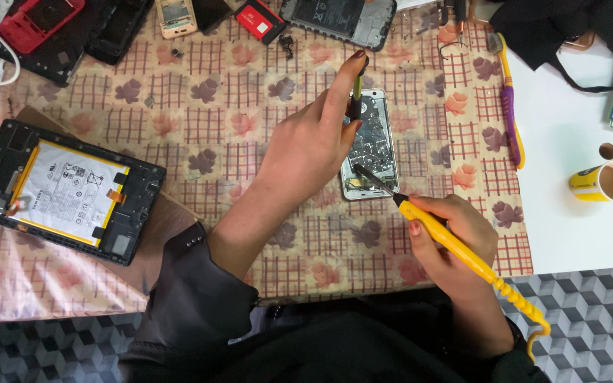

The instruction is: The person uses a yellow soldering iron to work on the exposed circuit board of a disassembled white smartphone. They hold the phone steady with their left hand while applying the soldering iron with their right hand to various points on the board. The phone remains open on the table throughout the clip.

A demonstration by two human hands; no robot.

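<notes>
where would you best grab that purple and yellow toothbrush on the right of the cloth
Take the purple and yellow toothbrush at mid-handle, coming from above with fingers across its narrow width. It lies flat, running top to bottom with the bristle head at the far end, and the cloth either side of the handle is bare.

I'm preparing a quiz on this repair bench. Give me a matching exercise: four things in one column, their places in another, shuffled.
Things:
1. yellow-handled soldering iron
2. opened white phone with bare circuit board
3. black tablet frame with white battery
4. yellow paper cup of brown drink

Places:
A. on the white table, far right
B. in the right hand
C. at the cloth's left edge
D. under the left hand

Pairs: 1-B, 2-D, 3-C, 4-A
</notes>
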